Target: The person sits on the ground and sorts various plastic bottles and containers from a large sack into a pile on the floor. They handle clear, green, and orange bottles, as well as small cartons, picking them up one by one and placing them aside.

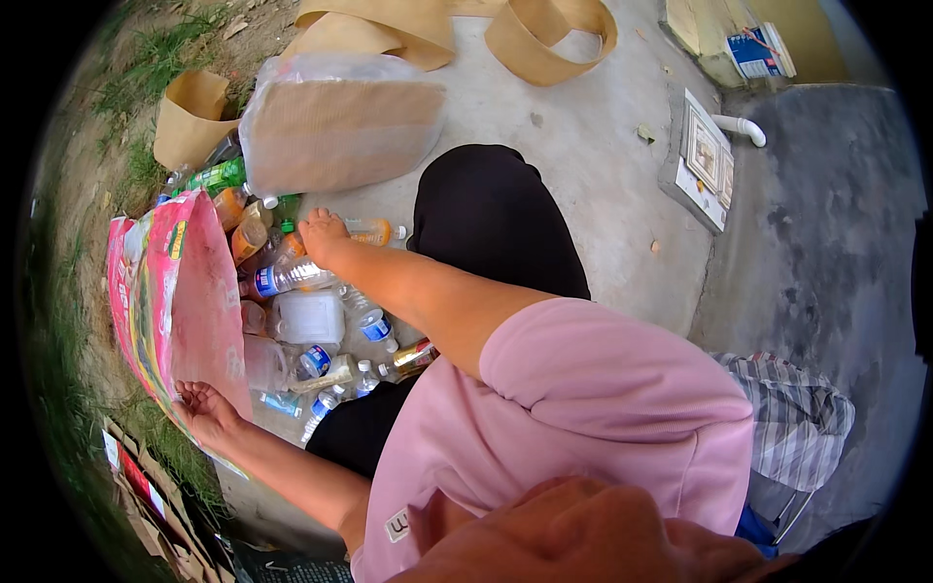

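Observation:
My left hand (208, 414) grips the lower rim of a pink printed woven sack (208, 313), whose mouth gapes towards a pile of plastic bottles. My right hand (323, 235) is over the upper part of the pile, its fingers bent; whether it holds anything cannot be told. Beside it lies a bottle with an orange label (370, 232). Below it are a clear bottle with a blue label (288, 278), a translucent white plastic container (310, 317) and another blue-labelled bottle (375, 325). A gold can or bottle (414, 357) lies near my leg. Green bottles (219, 176) lie beyond the sack's top.
A plastic-wrapped brown bundle (342, 131) and curled tan strips (550, 44) lie on the concrete. Flattened cardboard (149, 503) is at lower left by the grass. A framed panel (703, 160) with a white pipe (740, 127) and a blue-and-white bucket (762, 52) are at right.

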A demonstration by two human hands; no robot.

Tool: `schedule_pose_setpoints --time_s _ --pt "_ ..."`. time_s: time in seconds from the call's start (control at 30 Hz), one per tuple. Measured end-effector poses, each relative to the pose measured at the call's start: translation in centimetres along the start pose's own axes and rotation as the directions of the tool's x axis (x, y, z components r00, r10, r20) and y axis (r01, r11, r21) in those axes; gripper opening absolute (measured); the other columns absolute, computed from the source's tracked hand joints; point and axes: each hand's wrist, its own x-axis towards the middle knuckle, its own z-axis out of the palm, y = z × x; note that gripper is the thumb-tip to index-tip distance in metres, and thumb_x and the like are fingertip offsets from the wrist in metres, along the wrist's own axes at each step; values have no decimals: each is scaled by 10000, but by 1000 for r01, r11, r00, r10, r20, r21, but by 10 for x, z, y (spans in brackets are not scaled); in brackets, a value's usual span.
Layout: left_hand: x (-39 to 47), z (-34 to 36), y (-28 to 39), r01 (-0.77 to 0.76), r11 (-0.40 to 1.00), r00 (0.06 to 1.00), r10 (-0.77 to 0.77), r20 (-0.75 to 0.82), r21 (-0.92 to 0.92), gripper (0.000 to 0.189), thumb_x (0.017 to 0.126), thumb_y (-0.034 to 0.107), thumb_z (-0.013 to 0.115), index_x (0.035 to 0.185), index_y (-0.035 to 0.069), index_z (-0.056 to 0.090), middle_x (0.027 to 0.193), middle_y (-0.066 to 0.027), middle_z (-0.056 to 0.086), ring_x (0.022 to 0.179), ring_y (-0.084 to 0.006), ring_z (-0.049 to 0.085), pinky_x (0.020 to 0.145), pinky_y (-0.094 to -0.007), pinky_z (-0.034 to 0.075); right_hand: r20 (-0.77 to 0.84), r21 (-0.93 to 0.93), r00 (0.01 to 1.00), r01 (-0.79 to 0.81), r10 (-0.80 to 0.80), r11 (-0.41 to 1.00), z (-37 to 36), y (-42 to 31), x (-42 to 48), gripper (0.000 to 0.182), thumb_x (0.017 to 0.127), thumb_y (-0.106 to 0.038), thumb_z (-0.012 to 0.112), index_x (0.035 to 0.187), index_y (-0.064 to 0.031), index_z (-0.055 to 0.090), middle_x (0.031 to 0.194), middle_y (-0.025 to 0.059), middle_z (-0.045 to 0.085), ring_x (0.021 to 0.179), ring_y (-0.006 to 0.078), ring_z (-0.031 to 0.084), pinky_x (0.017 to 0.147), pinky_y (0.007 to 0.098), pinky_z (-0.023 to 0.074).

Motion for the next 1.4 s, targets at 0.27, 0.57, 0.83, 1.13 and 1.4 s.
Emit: schedule_pose_setpoints --time_s 0.27,0.57,0.83,1.13,1.4 --pt "-21 19 13 -109 989 971 128 -201 103 346 993 215 588 1134 -98 547 1064 -188 648 884 -248 615 762 -342 531 -89 -74 990 104 -111 992 31 14 8 291 838 -150 625 1119 -83 588 1175 154 549 1132 308 525 942 408 430" --pt "-18 3 18 -64 992 989 78 -129 108 335 978 199 604 1123 -100 565 1039 -193 662 877 -254 633 755 -344 544 -235 -122 961 121 -147 985 -50 -56 -6 463 727 -148 710 1154 14 634 1171 164 526 1099 309 489 954 383 392" --pt "5 8 0 -71 988 984 92 -150 138 350 990 212 580 1115 -115 584 1016 -181 662 851 -240 626 754 -328 544 -347 52 840 461 -417 886 -228 -118 -96 627 614 -203 768 1135 97 587 1234 239 503 1205 373 451 1026 411 388" --pt "-9 20 0 -106 979 979 133 -152 173 362 1004 219 558 1130 -120 567 985 -166 642 844 -226 608 743 -318 538 -336 636 887 462 -318 618 -198 -129 -99 586 701 -223 733 1090 133 476 1131 295 496 978 446 612 836 480 527" --pt "-20 30 0 -108 982 990 120 -70 154 331 989 200 584 1095 -113 579 982 -161 639 852 -217 606 759 -311 534 -586 534 665 746 -463 397 -43 -137 -55 562 759 -202 741 1193 71 512 1216 282 521 1028 441 610 870 468 523"
